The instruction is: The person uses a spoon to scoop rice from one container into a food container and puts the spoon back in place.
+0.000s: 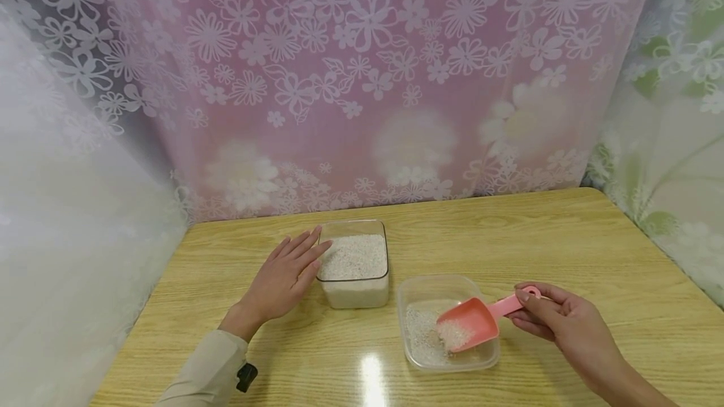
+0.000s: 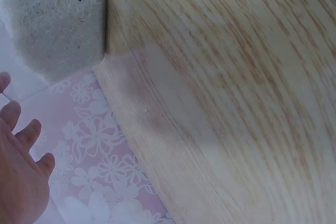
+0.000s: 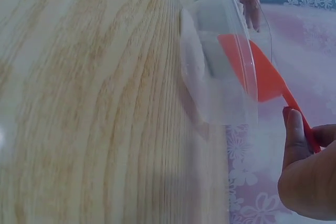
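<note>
A pink scoop (image 1: 481, 320) is tilted inside a low clear plastic container (image 1: 491, 362), with some rice (image 1: 454, 334) in its bowl. My right hand (image 1: 574, 328) pinches the end of its handle between thumb and fingers; the right wrist view shows the scoop (image 3: 262, 77) reaching over the rim. More rice lies on that container's floor. To the left stands a taller clear square container (image 1: 355, 294), nearly full of rice. My left hand (image 1: 279, 286) rests with extended fingers at its left rim. In the left wrist view the left hand (image 2: 21, 166) shows only in part.
Both containers stand on a light wood-grain table (image 1: 565, 244). A pink floral curtain (image 1: 339, 112) hangs behind its back edge, with pale sheets (image 1: 73, 237) at the left and a green floral one (image 1: 673, 162) at the right.
</note>
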`<state>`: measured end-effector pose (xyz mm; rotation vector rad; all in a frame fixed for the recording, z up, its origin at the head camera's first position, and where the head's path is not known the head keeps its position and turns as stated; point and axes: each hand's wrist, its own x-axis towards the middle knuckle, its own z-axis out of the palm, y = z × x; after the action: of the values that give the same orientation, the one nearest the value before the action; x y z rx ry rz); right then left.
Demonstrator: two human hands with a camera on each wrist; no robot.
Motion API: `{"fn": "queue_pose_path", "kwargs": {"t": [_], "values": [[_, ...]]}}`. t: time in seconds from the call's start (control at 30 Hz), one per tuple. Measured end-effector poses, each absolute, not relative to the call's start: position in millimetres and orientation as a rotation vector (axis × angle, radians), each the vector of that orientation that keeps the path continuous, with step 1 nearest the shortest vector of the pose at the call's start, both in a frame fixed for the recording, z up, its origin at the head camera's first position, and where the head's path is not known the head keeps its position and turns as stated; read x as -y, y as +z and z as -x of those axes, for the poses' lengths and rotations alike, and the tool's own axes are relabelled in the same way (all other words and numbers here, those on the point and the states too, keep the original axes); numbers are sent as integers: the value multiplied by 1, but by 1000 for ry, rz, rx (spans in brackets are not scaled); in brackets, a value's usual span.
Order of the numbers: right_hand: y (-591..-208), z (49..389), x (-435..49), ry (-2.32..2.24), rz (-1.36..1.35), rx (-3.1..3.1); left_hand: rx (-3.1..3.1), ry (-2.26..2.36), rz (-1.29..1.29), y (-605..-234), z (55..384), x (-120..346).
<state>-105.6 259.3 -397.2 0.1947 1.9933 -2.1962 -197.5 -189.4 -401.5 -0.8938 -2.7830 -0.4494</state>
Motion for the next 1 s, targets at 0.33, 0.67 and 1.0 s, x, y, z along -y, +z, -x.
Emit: {"fn": "queue_pose_path", "kwargs": {"t": [0.33, 0.67, 1.0], "values": [[-388, 103, -260, -2145, -133, -2133, 2770, -433, 901, -402, 198, 190], [-381, 100, -264, -2115, -46, -2236, 2737, -403, 918, -401, 198, 188], [-375, 97, -263, -1953, 93, -2479, 2751, -386, 917, -400, 198, 189]]}}
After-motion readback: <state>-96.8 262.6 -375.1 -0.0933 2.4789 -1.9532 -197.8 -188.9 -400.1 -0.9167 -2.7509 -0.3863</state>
